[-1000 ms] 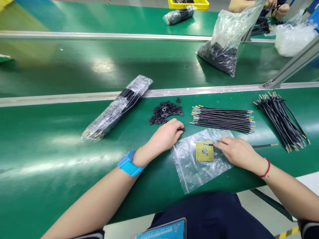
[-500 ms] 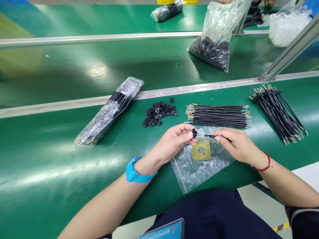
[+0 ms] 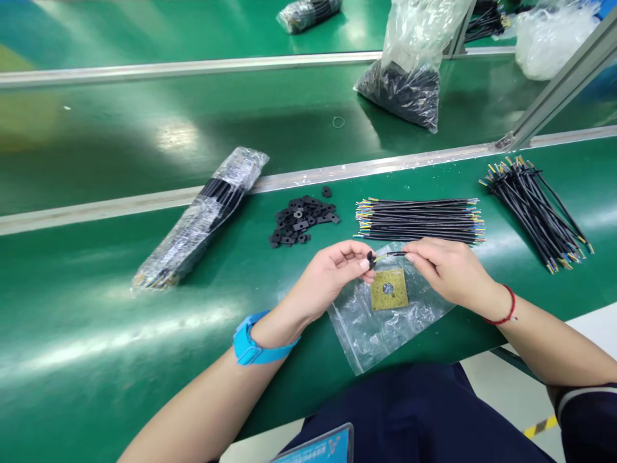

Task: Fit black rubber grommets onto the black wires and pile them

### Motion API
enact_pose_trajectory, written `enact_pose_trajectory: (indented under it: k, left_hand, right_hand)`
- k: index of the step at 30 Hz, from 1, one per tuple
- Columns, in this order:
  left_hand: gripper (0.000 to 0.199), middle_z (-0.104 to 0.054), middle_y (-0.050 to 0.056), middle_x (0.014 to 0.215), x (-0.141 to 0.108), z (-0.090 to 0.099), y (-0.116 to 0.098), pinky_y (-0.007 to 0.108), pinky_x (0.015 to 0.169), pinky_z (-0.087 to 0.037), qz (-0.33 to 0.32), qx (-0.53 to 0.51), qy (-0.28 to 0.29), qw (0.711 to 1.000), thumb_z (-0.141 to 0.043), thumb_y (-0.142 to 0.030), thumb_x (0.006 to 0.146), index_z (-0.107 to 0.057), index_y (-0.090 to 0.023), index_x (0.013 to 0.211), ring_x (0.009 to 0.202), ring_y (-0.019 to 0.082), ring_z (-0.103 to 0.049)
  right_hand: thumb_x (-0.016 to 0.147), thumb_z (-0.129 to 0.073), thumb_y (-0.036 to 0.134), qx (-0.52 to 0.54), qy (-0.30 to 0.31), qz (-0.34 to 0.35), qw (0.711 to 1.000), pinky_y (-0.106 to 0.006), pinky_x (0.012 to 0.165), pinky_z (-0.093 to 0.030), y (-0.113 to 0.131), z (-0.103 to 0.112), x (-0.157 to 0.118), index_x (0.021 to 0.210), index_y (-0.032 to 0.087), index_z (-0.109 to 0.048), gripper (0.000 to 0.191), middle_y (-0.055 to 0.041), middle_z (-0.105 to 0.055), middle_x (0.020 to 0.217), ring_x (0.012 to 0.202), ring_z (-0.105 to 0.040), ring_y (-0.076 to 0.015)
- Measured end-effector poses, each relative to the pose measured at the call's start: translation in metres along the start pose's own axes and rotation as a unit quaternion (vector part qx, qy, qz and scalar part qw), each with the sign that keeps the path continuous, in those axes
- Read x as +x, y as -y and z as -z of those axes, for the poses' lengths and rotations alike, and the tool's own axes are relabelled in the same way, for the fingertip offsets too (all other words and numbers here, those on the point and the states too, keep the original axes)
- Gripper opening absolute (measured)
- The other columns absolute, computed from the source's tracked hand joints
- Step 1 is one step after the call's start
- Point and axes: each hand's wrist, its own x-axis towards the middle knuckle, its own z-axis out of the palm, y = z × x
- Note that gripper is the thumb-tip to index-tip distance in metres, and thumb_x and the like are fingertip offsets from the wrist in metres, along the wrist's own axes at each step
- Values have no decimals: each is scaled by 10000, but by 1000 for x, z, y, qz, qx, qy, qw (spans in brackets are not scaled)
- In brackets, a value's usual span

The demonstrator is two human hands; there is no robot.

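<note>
cable pinched between thumb and fingers of the right hand, with bared wires reaching leftward to a small black part. same part pinched at the fingertips of the left hand. beneath and between both hands: yellow plate on clear bag. beyond the left hand: pile of similar parts; beyond the right: row of cables. step in hand, apparently: threading of wires into the part, depth too small to tell. next, probably calls for steady left pinch and straight right feed.
</note>
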Motion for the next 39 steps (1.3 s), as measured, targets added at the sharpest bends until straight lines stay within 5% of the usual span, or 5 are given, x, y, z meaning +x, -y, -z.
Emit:
enact_pose_trajectory:
  k: [8,17,28,34,39]
  left_hand:
    - [242,-632,-2,638,1,1,2,193,560,-505,77,-117,-3,990,-763,-239,654,-619,-119,808,549,80,-588]
    - [260,-648,-4,641,2,-1,6,161,559,-502,99,-129,7,987,-773,-257,648,-628,-120,815,546,66,-599]
    - [186,-641,-11,643,-3,-14,16,239,616,-492,-49,52,-106,992,-721,-273,676,-610,-156,769,584,110,-601]
    - [100,-642,13,746,-8,-13,19,243,617,-483,-117,170,-76,976,-654,-231,729,-646,-173,809,636,119,-591]
    - [76,-652,36,823,-9,-11,18,257,685,-481,-205,317,-35,925,-577,-189,802,-641,-185,842,742,137,-597]
  right_hand:
    - [933,-416,231,-181,-56,69,980,-252,621,-430,0,-9,-3,988,191,-659,253,-32,-671,793,684,-580,-123]
    - [923,-421,214,-181,-57,121,974,-264,570,-388,0,-11,-6,991,187,-659,249,-26,-639,741,656,-536,-128]
    - [963,-325,309,-60,-2,54,997,-242,567,-360,1,-19,-6,877,169,-637,353,-40,-627,745,622,-535,-118]
    - [941,-373,295,116,139,-25,983,-223,558,-344,3,-9,-2,753,178,-595,313,16,-551,609,559,-471,-99]
    - [913,-423,275,234,183,-79,952,-208,585,-369,3,-8,0,757,176,-599,255,27,-560,627,588,-495,-88]
